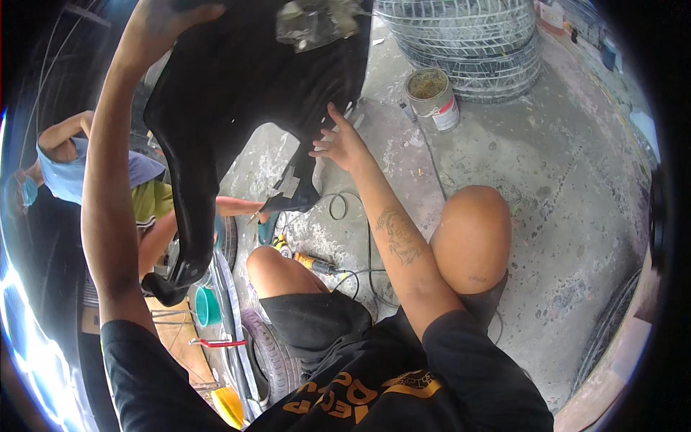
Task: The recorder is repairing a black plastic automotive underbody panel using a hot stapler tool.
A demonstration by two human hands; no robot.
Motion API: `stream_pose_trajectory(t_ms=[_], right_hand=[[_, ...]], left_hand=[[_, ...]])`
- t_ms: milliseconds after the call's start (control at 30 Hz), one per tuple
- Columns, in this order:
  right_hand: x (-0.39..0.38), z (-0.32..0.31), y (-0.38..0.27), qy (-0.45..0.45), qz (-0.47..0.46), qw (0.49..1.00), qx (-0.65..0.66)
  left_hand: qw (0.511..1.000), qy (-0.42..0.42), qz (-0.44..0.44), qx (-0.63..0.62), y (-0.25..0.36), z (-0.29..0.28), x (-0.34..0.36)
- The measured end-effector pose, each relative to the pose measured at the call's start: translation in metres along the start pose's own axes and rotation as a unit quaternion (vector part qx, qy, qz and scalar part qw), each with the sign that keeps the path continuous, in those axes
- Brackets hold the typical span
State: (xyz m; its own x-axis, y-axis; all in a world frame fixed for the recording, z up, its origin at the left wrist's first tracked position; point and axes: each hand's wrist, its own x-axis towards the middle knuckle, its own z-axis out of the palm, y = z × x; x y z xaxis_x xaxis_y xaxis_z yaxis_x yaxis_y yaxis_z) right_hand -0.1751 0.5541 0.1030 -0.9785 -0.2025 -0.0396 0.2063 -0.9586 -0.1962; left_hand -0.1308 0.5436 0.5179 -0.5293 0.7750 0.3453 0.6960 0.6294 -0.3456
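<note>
A large black moulded panel [237, 86], possibly a car body part, is raised in front of me. It has a curved cut-out, a grey patch on its lower tip and a crumpled clear film [317, 25] at its top. My left hand [169, 25] grips its upper left edge, partly cut off by the picture's rim. At the panel's right edge, beside the cut-out, is my right hand [344, 146] with fingers spread; whether they touch the panel I cannot tell. White smears show on the edge near those fingertips.
An open paint can [432, 101] stands by stacked whitish tyres [468, 47]. An orange and black corded power tool [313, 263] lies near my knee, its cable looping across the concrete floor [547, 180]. At left a co-worker [68, 165] sits; below are a green container [207, 306] and a tyre [273, 353].
</note>
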Motion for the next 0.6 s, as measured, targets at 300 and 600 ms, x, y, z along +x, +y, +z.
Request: stream_pose_trajectory(t_ms=[300,600], right_hand=[[0.054,0.034,-0.002,-0.197,-0.086,0.965,0.148],[0.067,0.142,-0.012,-0.286,-0.07,0.942,0.16]], left_hand=[[0.997,0.053,-0.035,0.033,0.049,-0.043,-0.024],[0.988,0.072,0.089,0.1,-0.028,-0.155,-0.026]])
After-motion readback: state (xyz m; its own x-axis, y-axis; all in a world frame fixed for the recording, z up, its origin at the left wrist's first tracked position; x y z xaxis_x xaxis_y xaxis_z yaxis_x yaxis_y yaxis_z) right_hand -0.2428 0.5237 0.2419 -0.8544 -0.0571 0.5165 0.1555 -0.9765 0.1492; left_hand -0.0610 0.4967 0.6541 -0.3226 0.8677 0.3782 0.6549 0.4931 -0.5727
